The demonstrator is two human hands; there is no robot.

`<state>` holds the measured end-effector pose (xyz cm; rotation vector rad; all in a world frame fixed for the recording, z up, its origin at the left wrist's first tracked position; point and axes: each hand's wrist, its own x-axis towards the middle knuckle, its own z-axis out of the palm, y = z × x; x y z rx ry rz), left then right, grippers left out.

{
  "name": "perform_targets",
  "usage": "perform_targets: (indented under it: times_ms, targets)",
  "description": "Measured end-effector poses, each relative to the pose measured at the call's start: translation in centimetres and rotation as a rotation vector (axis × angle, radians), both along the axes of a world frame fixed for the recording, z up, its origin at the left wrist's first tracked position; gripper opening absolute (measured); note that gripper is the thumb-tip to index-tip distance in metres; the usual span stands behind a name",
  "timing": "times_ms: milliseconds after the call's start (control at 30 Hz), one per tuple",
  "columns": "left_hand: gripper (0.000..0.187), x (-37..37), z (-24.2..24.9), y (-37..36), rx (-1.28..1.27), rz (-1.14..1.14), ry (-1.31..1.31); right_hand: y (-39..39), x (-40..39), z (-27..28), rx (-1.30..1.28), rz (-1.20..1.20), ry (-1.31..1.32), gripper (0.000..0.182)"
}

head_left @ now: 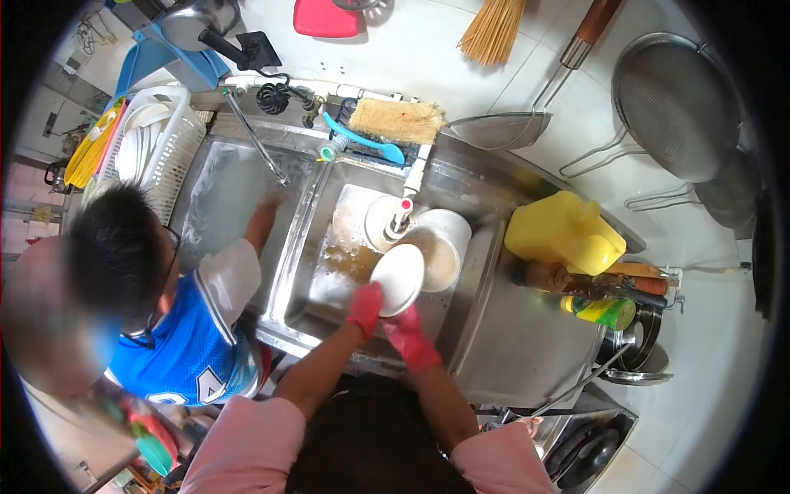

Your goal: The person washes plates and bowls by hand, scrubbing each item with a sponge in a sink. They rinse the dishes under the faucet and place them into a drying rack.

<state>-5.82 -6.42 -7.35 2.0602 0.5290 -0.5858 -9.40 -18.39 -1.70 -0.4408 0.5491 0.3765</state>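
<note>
Over the right-hand basin of a steel sink (298,284), a white plate (398,278) is held tilted in my two red-gloved hands. My left hand (366,308) grips its left edge, and my right hand (409,336) holds it from the lower right, fingers partly hidden by the plate. Behind the plate, a white bowl (444,247) with cloudy liquid stands in the basin. Another white dish (378,222) lies beside it, partly covered by the tap (401,216). Brownish water and suds cover the basin floor.
At the left, a person in a blue jersey (169,354) reaches into the left basin (222,193). A white basket (177,156) holds dishes. A sponge (395,120) and blue brush (362,140) lie behind the tap. A yellow jug (559,233) stands right; strainers (675,107) hang above.
</note>
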Motion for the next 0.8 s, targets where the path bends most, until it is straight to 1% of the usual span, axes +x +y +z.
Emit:
perform_targets:
  times_ms: [67, 100, 167, 200, 233, 267, 300, 333, 367, 400, 467, 533, 567, 600, 633, 700, 767, 800]
  targets:
    - [0.039, -0.8, 1.1, 2.1, -0.259, 0.176, 0.181, 0.4, -2.0, 0.2, 0.303, -0.033, 0.011, 0.052]
    - [0.039, -1.4, 1.0, 2.7, -0.387, 0.266, 0.271, 0.2, -1.1, 4.1, 0.236, -0.041, -0.047, 0.057]
    - [0.039, -4.0, 0.1, 3.2, -0.370, -0.081, 0.054, 0.0, 0.8, 3.0, -0.104, -0.178, -0.112, 0.058]
    - [0.040, -4.6, 0.1, 2.9, -0.440, -0.080, 0.069, 0.1, 1.9, 2.8, -0.272, -0.252, -0.140, 0.058]
    - [0.041, -5.1, 0.2, 2.7, -0.510, -0.078, 0.088, 0.1, 3.1, 2.5, -0.388, -0.192, -0.147, 0.059]
    - [0.041, -5.0, 1.4, 0.9, -0.660, 0.108, 0.225, 0.2, 4.3, 2.6, -0.504, -0.131, -0.152, 0.060]
    - [0.042, -4.7, 2.7, -0.2, -0.808, 0.299, 0.362, -0.1, 3.8, -2.9, -0.458, -0.062, -0.077, 0.061]
    - [0.042, -4.1, 3.8, -0.4, -0.790, 0.393, 0.325, -0.4, 3.1, -6.0, -0.413, 0.008, -0.003, 0.062]
    - [0.042, -3.2, 4.6, -0.6, -0.776, 0.490, 0.282, 0.5, 1.9, -5.4, -0.400, 0.055, 0.094, 0.062]
    - [0.043, -2.4, 5.0, -0.9, -0.763, 0.594, 0.238, 1.4, 0.4, -3.9, -0.526, 0.139, -0.112, 0.058]
    - [0.040, -1.1, 4.0, 1.4, -0.425, 0.416, 0.116, 2.6, -0.3, 0.6, -0.177, 0.038, -0.107, 0.052]
    - [0.038, -1.1, 1.9, 4.3, -0.092, 0.345, -0.008, 2.5, -1.2, 2.2, -0.020, 0.142, -0.189, 0.047]
    - [0.036, -0.9, 0.2, 5.5, 0.060, 0.359, -0.079, 2.0, -0.8, 2.7, 0.060, 0.193, -0.239, 0.045]
    - [0.035, -0.6, -0.6, 6.6, 0.214, 0.373, -0.147, 1.1, -0.3, 3.1, 0.012, 0.236, -0.257, 0.047]
    - [0.034, -0.3, 0.5, 7.4, 0.045, 0.484, -0.107, -0.1, 0.1, 3.2, -0.037, 0.277, -0.272, 0.049]
    - [0.032, 0.4, 4.7, 8.3, -0.307, 0.680, -0.021, -1.4, 0.2, 3.3, -0.045, 0.247, -0.203, 0.052]
    - [0.029, 1.5, 7.2, 10.5, -0.392, 0.660, 0.050, -2.4, 0.4, 3.0, 0.026, 0.117, -0.049, 0.052]
    - [0.028, 2.3, 8.1, 11.8, -0.436, 0.652, 0.082, -3.0, 0.5, 2.6, -0.015, 0.120, -0.029, 0.051]
